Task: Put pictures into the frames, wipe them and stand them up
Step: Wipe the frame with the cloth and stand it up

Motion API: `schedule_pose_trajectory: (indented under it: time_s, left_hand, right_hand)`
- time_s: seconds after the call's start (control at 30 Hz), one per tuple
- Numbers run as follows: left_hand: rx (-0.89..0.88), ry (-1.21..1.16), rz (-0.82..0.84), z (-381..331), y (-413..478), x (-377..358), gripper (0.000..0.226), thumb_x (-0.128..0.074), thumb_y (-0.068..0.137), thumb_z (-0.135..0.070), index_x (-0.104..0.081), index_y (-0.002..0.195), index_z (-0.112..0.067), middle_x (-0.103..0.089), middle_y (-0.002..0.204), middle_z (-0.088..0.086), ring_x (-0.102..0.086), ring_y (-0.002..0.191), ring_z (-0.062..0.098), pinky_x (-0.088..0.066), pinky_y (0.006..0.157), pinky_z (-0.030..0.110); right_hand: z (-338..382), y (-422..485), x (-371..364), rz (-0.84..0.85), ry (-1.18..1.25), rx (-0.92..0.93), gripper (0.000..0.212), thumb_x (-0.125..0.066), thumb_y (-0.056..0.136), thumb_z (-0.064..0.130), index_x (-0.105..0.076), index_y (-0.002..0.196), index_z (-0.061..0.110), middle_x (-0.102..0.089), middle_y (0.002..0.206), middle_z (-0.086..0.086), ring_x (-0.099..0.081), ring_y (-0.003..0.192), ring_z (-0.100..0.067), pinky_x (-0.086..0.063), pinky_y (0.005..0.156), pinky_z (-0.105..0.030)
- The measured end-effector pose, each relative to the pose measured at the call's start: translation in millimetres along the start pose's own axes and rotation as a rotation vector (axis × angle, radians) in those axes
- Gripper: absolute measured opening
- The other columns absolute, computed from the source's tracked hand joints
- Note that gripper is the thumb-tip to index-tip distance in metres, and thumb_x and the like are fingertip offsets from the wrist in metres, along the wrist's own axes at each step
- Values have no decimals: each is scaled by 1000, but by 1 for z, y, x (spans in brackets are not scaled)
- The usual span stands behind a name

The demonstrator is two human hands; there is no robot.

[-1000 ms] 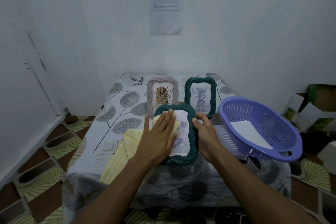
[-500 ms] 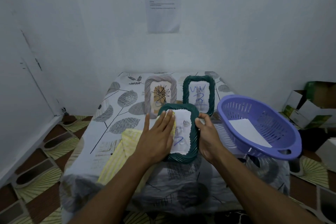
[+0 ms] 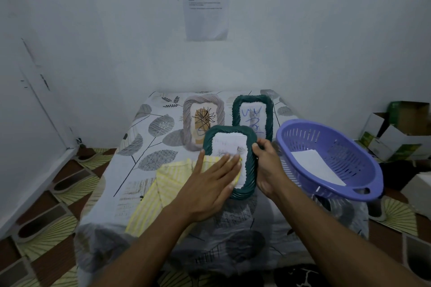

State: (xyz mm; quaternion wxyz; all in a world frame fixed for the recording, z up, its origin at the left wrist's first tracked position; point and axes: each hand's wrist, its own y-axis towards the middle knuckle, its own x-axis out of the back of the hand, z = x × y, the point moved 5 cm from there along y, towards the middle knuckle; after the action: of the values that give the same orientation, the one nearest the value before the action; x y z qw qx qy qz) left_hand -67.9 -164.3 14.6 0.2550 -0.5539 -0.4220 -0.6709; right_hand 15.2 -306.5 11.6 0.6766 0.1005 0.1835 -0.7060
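green frame [image 3: 250,169] lies face up on the bench [image 3: 149,147] right in front of me, with a white picture [image 3: 229,145] bearing faint pencil marks inside it. my left hand [image 3: 210,189] is spread flat with its fingers straight, pressing a yellow striped cloth [image 3: 172,179] onto the lower part of the picture's face. the rest of the cloth trails off to the left over the bench's leaf-print cover. my right hand [image 3: 268,170] grips the frame's right edge, thumb up on the rim and fingers curled round its side.

behind it two more frames stand upright near the wall. a grey frame [image 3: 203,98] on the left holds a dark scribbled drawing on tan, and a second green frame [image 3: 270,119] on the right holds blue scribbles. from where i look, the far edge of the frame i hold covers the lower parts of both.

a purple basket [image 3: 363,163] sits just beside my right hand at the bench's right side, with a white sheet [image 3: 314,165] lying in it. a printed notice [image 3: 205,7] hangs on the wall above. open cardboard boxes [image 3: 401,128] sit on the floor at the far right.
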Motion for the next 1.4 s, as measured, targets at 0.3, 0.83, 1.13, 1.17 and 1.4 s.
schedule_pose_trajectory:
  time_s: [0.3, 0.83, 1.13, 1.17, 1.4]
  left_hand:
    - [209, 68, -59, 23, -6, 1, 55, -6, 100, -40, 5, 153, -28, 11, 160, -12, 12, 147, 7, 18, 116, 52]
    - [177, 1, -74, 29, 6, -7, 60, -10, 94, -65, 3, 149, -46, 23, 159, -6, 26, 145, 23, 14, 114, 56]
    - [366, -1, -46, 51, 3, -2, 58, -4, 95, -59, 15, 147, -42, 36, 153, -3, 33, 142, 24, 11, 116, 55]
    - [312, 18, -47, 42, 2, -3, 58, -5, 96, -59, 13, 148, -42, 34, 155, -2, 31, 142, 24, 10, 116, 56]
    - [344, 54, -81, 26, 12, 1, 63, -2, 91, -67, 5, 150, -44, 32, 156, -3, 30, 143, 21, 15, 114, 57]
  right_hand:
    - [1, -1, -2, 4, -3, -4, 16, -43, 102, 14, -51, 115, 9, -67, 102, -15, -66, 78, -24, -56, 60, -35]
    - [8, -5, -3, 63, -14, 2, 12, -43, 103, 16, -52, 109, 12, -67, 99, -17, -65, 79, -28, -57, 69, -44]
    - [-5, -13, -8, 90, -54, -13, 11, -43, 103, 17, -53, 104, 13, -65, 106, -21, -63, 85, -30, -54, 76, -47]
    - [-3, -12, -9, 84, -46, -13, 12, -43, 103, 17, -53, 106, 12, -65, 108, -22, -63, 87, -31, -54, 79, -50]
    - [-10, -20, -14, 114, -87, -30, 11, -44, 103, 18, -55, 101, 16, -62, 104, -23, -57, 87, -33, -48, 78, -49]
